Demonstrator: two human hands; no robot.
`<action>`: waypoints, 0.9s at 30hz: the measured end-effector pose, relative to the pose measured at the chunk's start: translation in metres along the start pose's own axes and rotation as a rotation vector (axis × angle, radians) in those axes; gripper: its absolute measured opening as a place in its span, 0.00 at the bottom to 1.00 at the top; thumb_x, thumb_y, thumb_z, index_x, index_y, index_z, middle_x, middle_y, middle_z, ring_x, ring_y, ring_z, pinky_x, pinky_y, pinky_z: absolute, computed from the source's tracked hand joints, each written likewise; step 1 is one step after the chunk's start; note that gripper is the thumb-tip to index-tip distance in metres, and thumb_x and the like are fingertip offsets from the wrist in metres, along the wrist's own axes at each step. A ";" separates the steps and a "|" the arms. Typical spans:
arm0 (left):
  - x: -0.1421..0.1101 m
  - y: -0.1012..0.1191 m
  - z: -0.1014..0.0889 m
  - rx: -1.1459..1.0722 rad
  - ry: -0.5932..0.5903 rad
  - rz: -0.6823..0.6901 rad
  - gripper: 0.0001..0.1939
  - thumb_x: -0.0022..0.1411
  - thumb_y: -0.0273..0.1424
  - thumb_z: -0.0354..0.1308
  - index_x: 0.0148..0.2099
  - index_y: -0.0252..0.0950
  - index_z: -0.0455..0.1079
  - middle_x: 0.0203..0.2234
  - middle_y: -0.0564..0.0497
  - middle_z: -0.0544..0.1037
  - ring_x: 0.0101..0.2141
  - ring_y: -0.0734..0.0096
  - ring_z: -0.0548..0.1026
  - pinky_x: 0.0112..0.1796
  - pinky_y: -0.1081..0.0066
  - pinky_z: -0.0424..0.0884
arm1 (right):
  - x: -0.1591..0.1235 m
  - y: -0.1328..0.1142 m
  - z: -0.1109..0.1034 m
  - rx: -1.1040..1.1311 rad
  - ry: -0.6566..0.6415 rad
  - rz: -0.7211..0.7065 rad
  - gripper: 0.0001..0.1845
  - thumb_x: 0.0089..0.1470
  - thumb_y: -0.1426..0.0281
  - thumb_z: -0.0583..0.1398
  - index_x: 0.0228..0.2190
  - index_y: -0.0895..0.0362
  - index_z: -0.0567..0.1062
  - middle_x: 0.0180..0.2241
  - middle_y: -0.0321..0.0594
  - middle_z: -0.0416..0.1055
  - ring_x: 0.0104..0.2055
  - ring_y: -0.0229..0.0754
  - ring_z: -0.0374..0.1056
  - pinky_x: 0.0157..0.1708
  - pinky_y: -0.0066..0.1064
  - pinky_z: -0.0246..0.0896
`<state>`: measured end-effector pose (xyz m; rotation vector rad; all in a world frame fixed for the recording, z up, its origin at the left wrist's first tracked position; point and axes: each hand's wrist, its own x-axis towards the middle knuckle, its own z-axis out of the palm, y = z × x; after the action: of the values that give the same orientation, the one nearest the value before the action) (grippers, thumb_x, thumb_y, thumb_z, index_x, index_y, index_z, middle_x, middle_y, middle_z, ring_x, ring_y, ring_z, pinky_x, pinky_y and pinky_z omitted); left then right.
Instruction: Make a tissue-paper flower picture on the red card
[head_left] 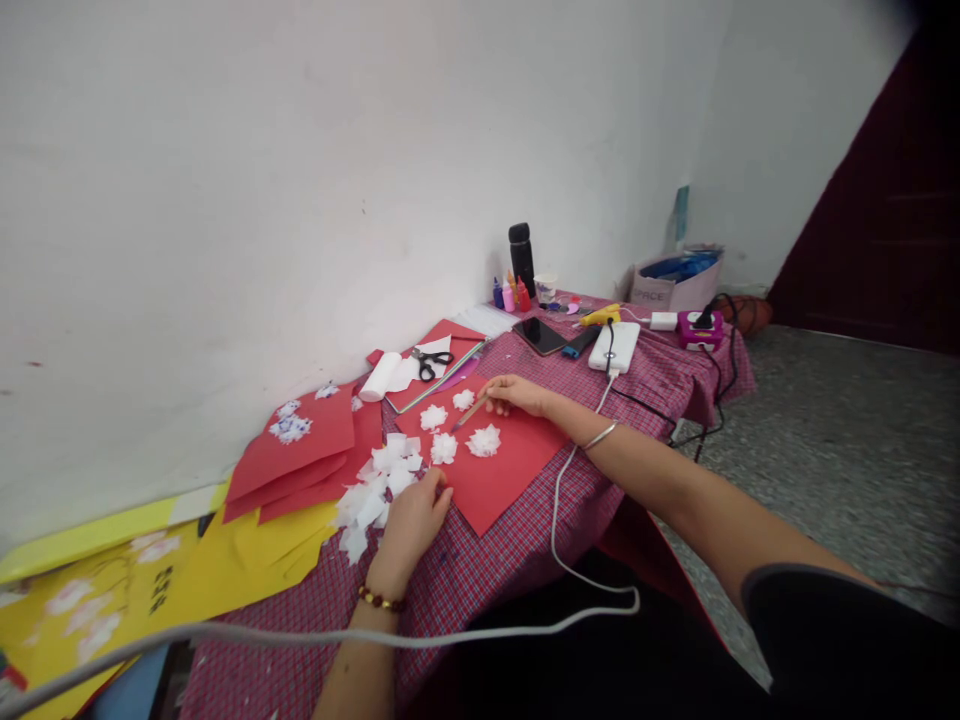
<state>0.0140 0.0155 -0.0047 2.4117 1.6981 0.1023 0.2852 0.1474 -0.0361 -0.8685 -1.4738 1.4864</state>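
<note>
I look down on a plaid-covered counter point(487, 570).
The left hand point(415, 517) lies beside white scraps point(373, 502), its hold unclear; the right hand point(516, 395) pinches a thin stick point(469, 411) by white tufts point(484, 441) on a red sheet point(502, 490); farther, black bottle point(521, 258), carton point(679, 288), pale wall point(300, 200).

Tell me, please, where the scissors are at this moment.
In the head view, the scissors lie slightly left of the middle, on white paper, just right of the white roll, beyond the red sheet near the right hand.
</note>
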 end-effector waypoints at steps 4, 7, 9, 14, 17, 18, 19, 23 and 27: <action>0.000 0.001 0.000 0.008 -0.003 0.000 0.03 0.68 0.31 0.51 0.41 0.38 0.65 0.29 0.52 0.76 0.31 0.68 0.74 0.30 0.72 0.57 | 0.000 0.000 0.000 0.000 0.007 0.007 0.12 0.53 0.65 0.62 0.34 0.62 0.76 0.21 0.36 0.75 0.16 0.31 0.64 0.18 0.22 0.61; 0.000 0.001 0.000 0.018 -0.004 -0.009 0.04 0.68 0.31 0.51 0.41 0.38 0.65 0.30 0.51 0.76 0.32 0.68 0.75 0.30 0.72 0.57 | 0.001 0.001 0.000 0.003 0.018 0.009 0.11 0.53 0.66 0.62 0.34 0.62 0.76 0.21 0.36 0.75 0.17 0.31 0.65 0.18 0.22 0.61; 0.000 0.001 -0.001 0.025 -0.004 -0.012 0.04 0.68 0.31 0.50 0.41 0.38 0.65 0.30 0.51 0.77 0.33 0.67 0.75 0.31 0.72 0.58 | 0.001 0.001 0.000 0.007 0.026 0.008 0.11 0.53 0.66 0.62 0.34 0.62 0.75 0.22 0.36 0.75 0.17 0.31 0.65 0.17 0.21 0.60; -0.002 0.003 -0.002 0.030 -0.012 -0.012 0.04 0.68 0.31 0.50 0.42 0.38 0.65 0.31 0.51 0.77 0.33 0.67 0.75 0.32 0.72 0.58 | 0.001 0.001 0.000 0.005 0.038 0.012 0.10 0.53 0.66 0.62 0.34 0.61 0.75 0.21 0.36 0.75 0.17 0.30 0.65 0.17 0.20 0.60; -0.002 0.004 -0.003 0.028 -0.014 -0.009 0.04 0.68 0.31 0.50 0.42 0.38 0.65 0.31 0.51 0.77 0.33 0.67 0.75 0.31 0.72 0.58 | 0.001 0.001 0.001 0.001 0.042 0.017 0.10 0.53 0.66 0.62 0.34 0.61 0.75 0.21 0.36 0.75 0.17 0.30 0.65 0.18 0.20 0.59; -0.002 0.004 -0.003 0.026 -0.015 -0.006 0.04 0.68 0.31 0.50 0.42 0.38 0.65 0.31 0.52 0.77 0.33 0.67 0.75 0.31 0.72 0.58 | 0.001 0.001 0.001 0.001 0.042 0.018 0.10 0.53 0.66 0.62 0.34 0.61 0.75 0.21 0.36 0.75 0.17 0.30 0.65 0.18 0.20 0.59; -0.002 0.003 -0.003 0.023 -0.015 -0.004 0.04 0.68 0.31 0.50 0.42 0.38 0.65 0.30 0.52 0.77 0.33 0.67 0.75 0.31 0.72 0.58 | 0.001 0.001 0.001 0.000 0.043 0.018 0.11 0.53 0.65 0.62 0.34 0.61 0.75 0.21 0.36 0.75 0.17 0.30 0.65 0.17 0.20 0.60; -0.001 0.003 -0.002 0.018 -0.014 0.001 0.04 0.68 0.31 0.51 0.41 0.38 0.65 0.30 0.52 0.77 0.32 0.67 0.75 0.30 0.72 0.57 | 0.000 0.000 0.001 -0.003 0.043 0.016 0.11 0.52 0.65 0.63 0.34 0.61 0.75 0.21 0.35 0.75 0.17 0.30 0.64 0.17 0.20 0.60; 0.000 0.002 -0.001 0.021 -0.011 -0.001 0.04 0.68 0.32 0.51 0.41 0.38 0.65 0.31 0.51 0.77 0.33 0.67 0.75 0.30 0.72 0.57 | -0.001 0.000 0.002 -0.003 0.049 0.015 0.11 0.53 0.65 0.62 0.35 0.61 0.75 0.21 0.35 0.75 0.17 0.30 0.64 0.17 0.20 0.59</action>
<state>0.0157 0.0144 -0.0033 2.4218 1.7036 0.0718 0.2842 0.1458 -0.0359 -0.9132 -1.4363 1.4639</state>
